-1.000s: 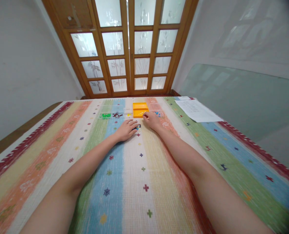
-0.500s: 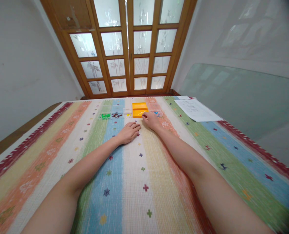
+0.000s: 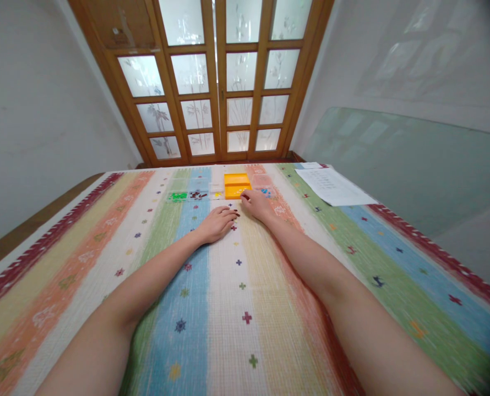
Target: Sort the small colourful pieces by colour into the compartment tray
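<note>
Palm down on the cloth, my left hand [image 3: 218, 224] rests with its fingers stretched out and slightly apart. Small dark brown spots [image 3: 237, 213] show at its fingertips; I cannot tell whether they are loose pieces or whether the fingers touch them. My right hand [image 3: 256, 204] is at the front right corner of an opened yellow case [image 3: 237, 179], its thumb and index finger pinched together. Whatever is between those fingertips is too small or hidden to make out. Tiny pale pieces [image 3: 240, 191] lie in the case's near half.
Left of the case stand clear boxes with green pieces [image 3: 179, 196], dark brown pieces [image 3: 197, 195] and yellow pieces [image 3: 217, 194]. Blue pieces [image 3: 265, 192] sit in another clear box to the right. Printed paper [image 3: 331, 186] lies on the striped tablecloth [image 3: 228, 308].
My left hand has shifted slightly, and dark brown spots now show at its fingertips. My right hand stays almost still beside the yellow case.
</note>
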